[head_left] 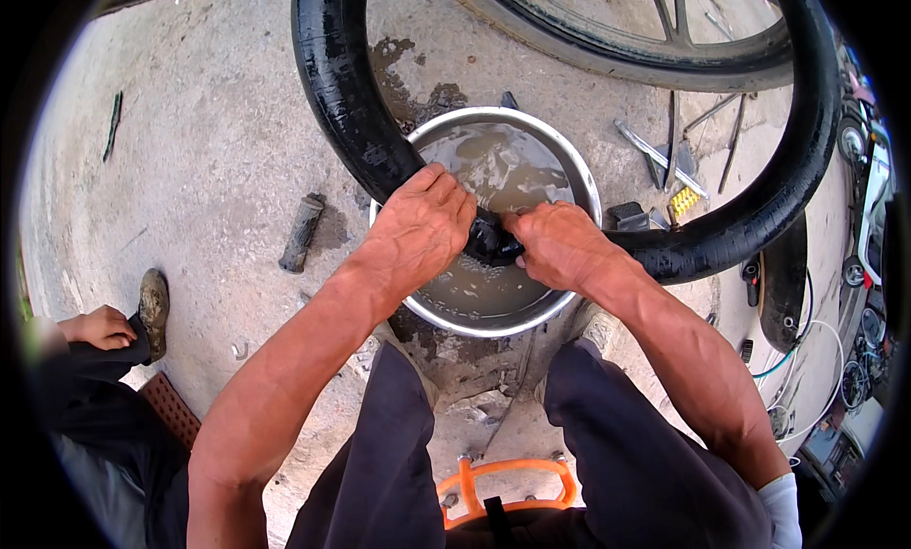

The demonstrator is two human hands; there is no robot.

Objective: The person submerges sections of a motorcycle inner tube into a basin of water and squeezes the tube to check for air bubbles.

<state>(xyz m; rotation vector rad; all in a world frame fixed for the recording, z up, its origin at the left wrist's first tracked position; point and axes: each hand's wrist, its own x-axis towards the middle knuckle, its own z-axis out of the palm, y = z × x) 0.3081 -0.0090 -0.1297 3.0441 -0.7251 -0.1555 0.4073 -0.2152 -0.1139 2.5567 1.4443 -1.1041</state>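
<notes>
A wet, black inner tube [353, 103], swollen with air, loops from the far left round to the right. Its near part crosses a round metal basin [590, 174] of murky water. My left hand [427, 212] is closed round the tube over the basin's left side. Opposite it, my right hand [560, 243] grips the same tube with curled fingers. Between the two hands a short, bunched stretch of the tube shows just over the water. Some of my fingertips are hidden beneath it.
Beyond the basin lies a spoked wheel with a tyre [655, 70]. Metal tools [660, 157] and a yellow piece [683, 202] lie to the right, a dark cylinder [303, 232] to the left. Someone sits at the lower left, a hand [102, 328] on the knee. An orange stool [512, 468] is below me.
</notes>
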